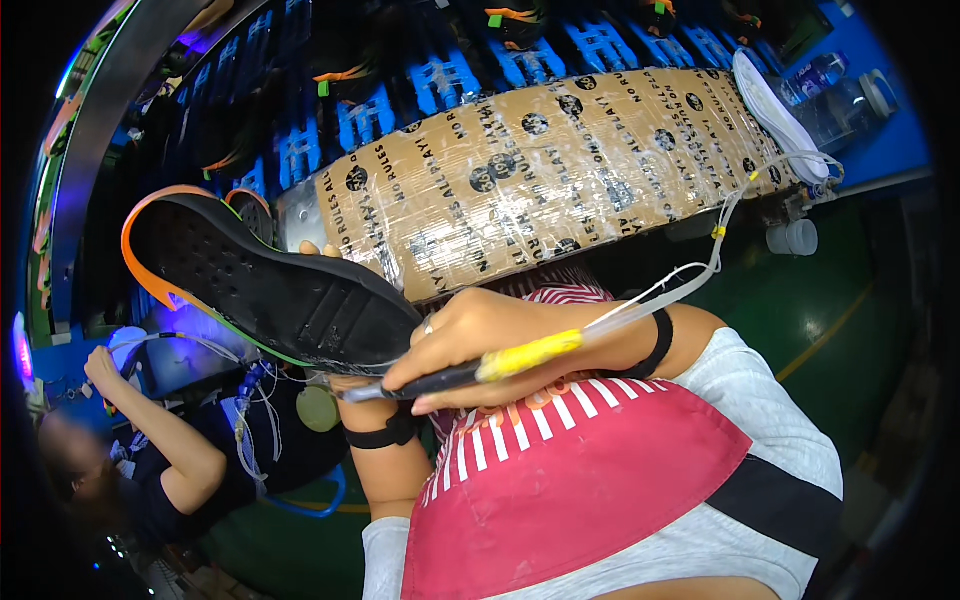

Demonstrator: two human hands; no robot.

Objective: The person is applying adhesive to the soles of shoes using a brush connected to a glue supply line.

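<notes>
Around the near left corner of the cardboard-covered tabletop point(560, 150), a black shoe sole point(265, 275) with an orange and green rim is hanging at a slant, inner side facing up. The left hand point(332, 250) is holding it from underneath, so the sole is hiding most of that grip, but a couple of fingers are peeking out past the far edge. Meanwhile the right hand point(465, 335) is keeping a snug grip on a dark pen-like applicator point(530, 355) with yellow wrapping, and its tip is pointing left, right by the sole's near rim; honestly can't tell if they're touching. A clear tube point(700, 280) is trailing from it toward the tabletop's right end, where a white sole-shaped piece point(785, 120) is leaning and a clear plastic bottle point(840, 110) is sitting just beyond. Just off the near right corner, a white cup point(792, 238) is hanging out too.
</notes>
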